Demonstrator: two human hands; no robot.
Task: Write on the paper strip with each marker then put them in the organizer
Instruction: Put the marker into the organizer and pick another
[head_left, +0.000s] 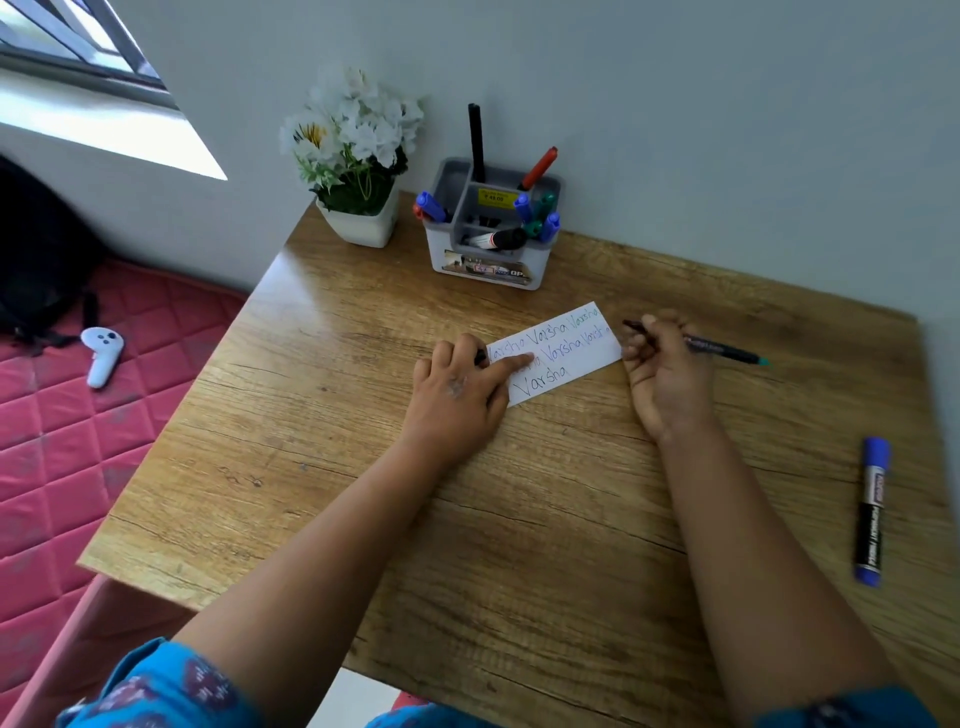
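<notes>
A white paper strip lies on the wooden table, bearing several handwritten words in different colours. My left hand presses its left end with a straight index finger, while its curled fingers hold a small dark pen cap. Just right of the strip, my right hand grips a thin black pen with a teal end, its tip pointing left, off the paper. A blue permanent marker lies capped at the table's right edge. The grey organizer stands behind the strip, holding several markers.
A white pot of white flowers stands at the table's back left corner, next to the organizer. The wall runs right behind both. Left of the table is a red quilted mattress with a white controller and a black bag.
</notes>
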